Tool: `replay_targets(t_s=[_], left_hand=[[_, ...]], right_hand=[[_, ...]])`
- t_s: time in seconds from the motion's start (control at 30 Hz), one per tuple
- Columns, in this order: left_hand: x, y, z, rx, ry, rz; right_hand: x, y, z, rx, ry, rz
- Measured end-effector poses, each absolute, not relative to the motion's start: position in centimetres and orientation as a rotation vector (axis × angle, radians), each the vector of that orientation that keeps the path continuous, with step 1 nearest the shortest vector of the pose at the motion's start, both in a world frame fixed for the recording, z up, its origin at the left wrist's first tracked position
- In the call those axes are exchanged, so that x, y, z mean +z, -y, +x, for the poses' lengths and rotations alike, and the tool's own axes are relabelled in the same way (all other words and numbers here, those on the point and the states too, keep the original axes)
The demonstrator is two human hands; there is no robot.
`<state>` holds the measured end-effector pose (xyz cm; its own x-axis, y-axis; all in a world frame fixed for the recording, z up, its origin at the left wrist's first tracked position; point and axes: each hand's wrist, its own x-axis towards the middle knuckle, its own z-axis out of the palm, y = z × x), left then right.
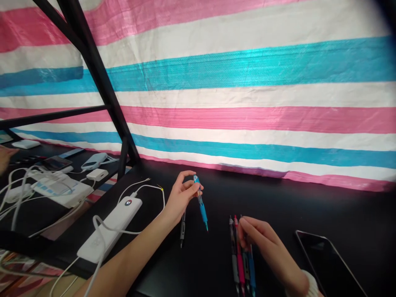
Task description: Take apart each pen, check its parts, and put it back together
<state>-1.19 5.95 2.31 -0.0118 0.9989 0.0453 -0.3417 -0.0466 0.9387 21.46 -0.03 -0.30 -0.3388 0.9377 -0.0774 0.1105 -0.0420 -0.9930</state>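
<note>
My left hand (pixel 182 196) pinches the upper part of a light-blue pen (pixel 202 210), its tip pointing down toward the black table (pixel 210 264). Below that hand lies a dark pen (pixel 182 233), partly hidden by it. Toward the right, several pens lie side by side: a grey one (pixel 234 255), a pink one (pixel 240 262), a dark one and a blue one (pixel 252 272). Over the upper ends of this row is my right hand (pixel 260 239), its fingers closed together; whether they grip a pen is hidden.
A white power bank (pixel 109 229) with cables lies at the left, a black phone (pixel 331 264) at the right. Beyond a black frame (pixel 105 86) are a white power strip (pixel 63 187), more cables and another person's hand (pixel 4 159). Striped sheeting (pixel 247 115) hangs behind.
</note>
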Motion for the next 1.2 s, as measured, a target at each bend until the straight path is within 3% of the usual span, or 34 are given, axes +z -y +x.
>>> replay_targets(t_s=[0.87, 1.2], left_hand=[[1.7, -7.3, -2.6, 1.293, -1.082, 1.042], [1.4, -8.7, -4.5, 1.118, -1.271, 1.322]], right_hand=[[-0.9, -0.1, 21.4, 1.444, 1.56, -1.177], [-0.6, 0.0, 21.3, 1.431, 1.557, -1.193]])
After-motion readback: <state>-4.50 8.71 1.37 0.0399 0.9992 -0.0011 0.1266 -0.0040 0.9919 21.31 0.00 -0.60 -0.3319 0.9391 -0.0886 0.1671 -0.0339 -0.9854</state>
